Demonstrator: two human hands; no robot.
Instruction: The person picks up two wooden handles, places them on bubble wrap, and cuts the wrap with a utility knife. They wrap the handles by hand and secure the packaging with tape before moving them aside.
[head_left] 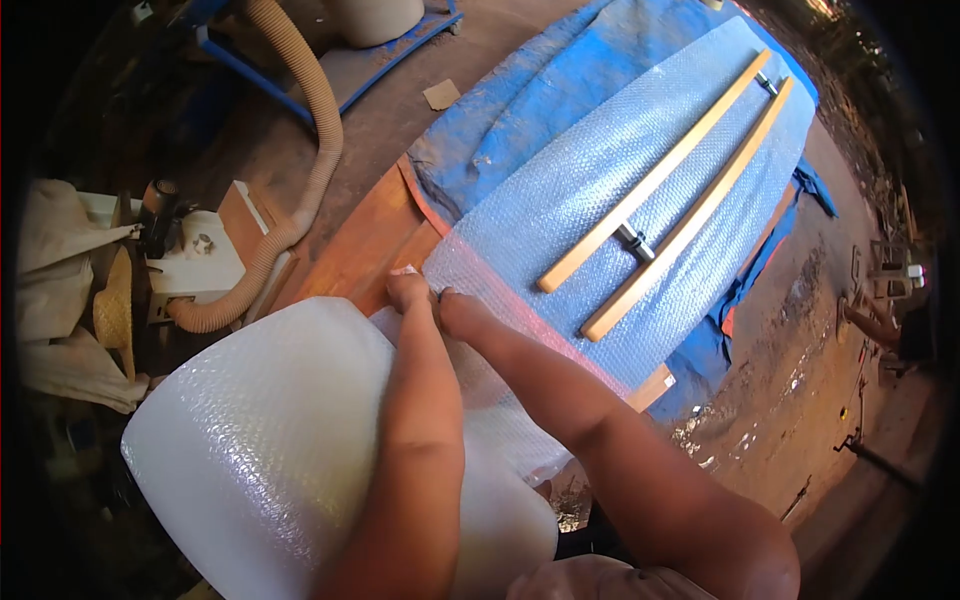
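Observation:
A large roll of bubble wrap (pixel 260 430) fills the lower left, close to my body. A sheet of bubble wrap (pixel 540 215) lies over the table, reaching to its far end. My left hand (pixel 408 290) is closed on the wrap near the sheet's left edge, a small crumpled bit showing past the fingers. Right beside it, my right hand (pixel 463 315) is closed on the wrap too, its fingertips mostly hidden. On the sheet rest two long, slightly curved wooden bars (pixel 660 165), joined by dark metal crosspieces (pixel 634 242).
Under the sheet are a blue tarp (pixel 490 130) and a reddish-brown wooden surface (pixel 365 240). A ribbed hose (pixel 318 110) runs to a white machine (pixel 195 250) at left. A blue wheeled frame (pixel 390 65) stands behind. At far right, a person's arm (pixel 870 322) shows.

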